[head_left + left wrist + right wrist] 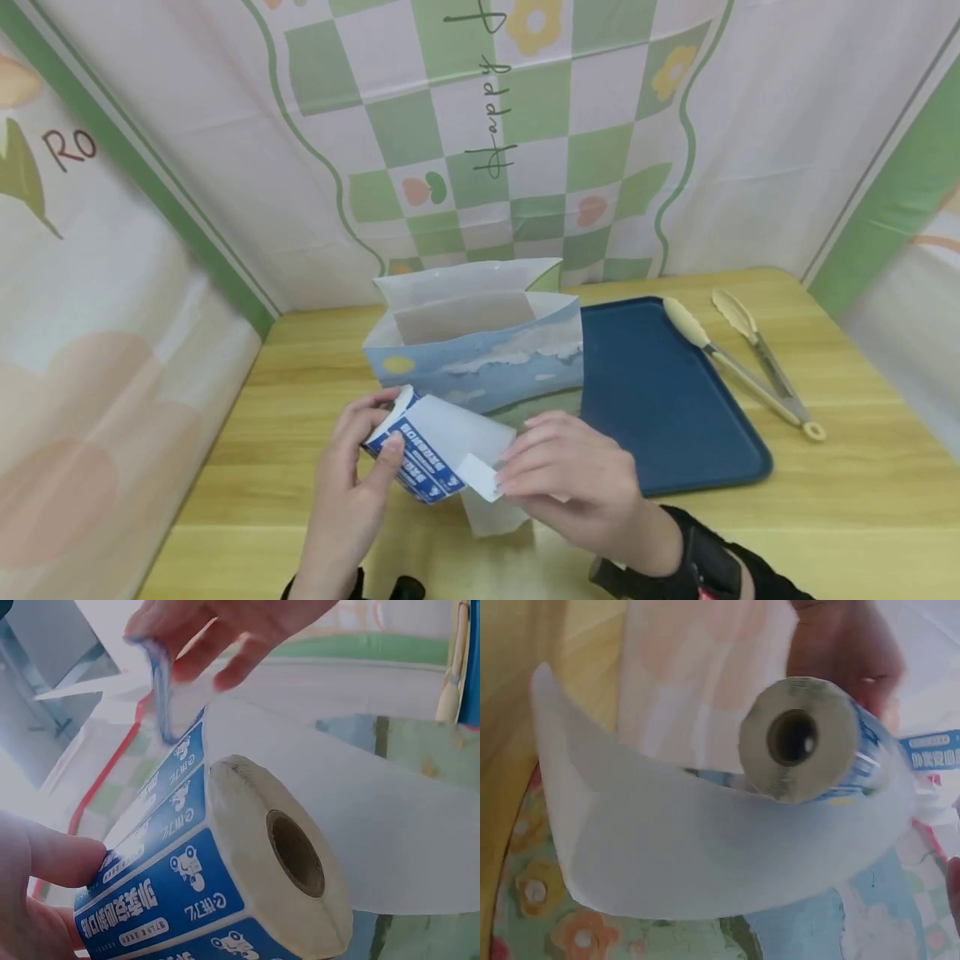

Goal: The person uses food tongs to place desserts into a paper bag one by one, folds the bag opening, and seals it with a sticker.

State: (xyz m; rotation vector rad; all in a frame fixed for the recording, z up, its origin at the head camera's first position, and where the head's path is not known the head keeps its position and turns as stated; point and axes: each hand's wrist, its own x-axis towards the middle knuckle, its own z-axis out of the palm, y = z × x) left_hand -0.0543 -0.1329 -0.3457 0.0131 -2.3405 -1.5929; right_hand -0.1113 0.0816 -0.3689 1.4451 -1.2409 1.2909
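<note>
My left hand point(352, 475) grips a roll of blue stickers point(420, 458) printed with white lettering. Its thumb presses on the printed face, and the cardboard core point(295, 853) shows in the left wrist view. From the roll hangs a long strip of white backing paper point(705, 847). My right hand point(577, 475) pinches a single sticker point(480, 477), its white underside toward the head camera. In the left wrist view that sticker appears edge-on and blurred beside the roll. Just behind both hands stands an open paper bag point(480, 358) with a painted sky.
To the right of the bag, a dark blue tray point(660, 408) lies on the wooden table point(825, 500). Tongs point(765, 375) with cream tips rest across its right edge. A patterned cloth point(510, 125) hangs behind the table.
</note>
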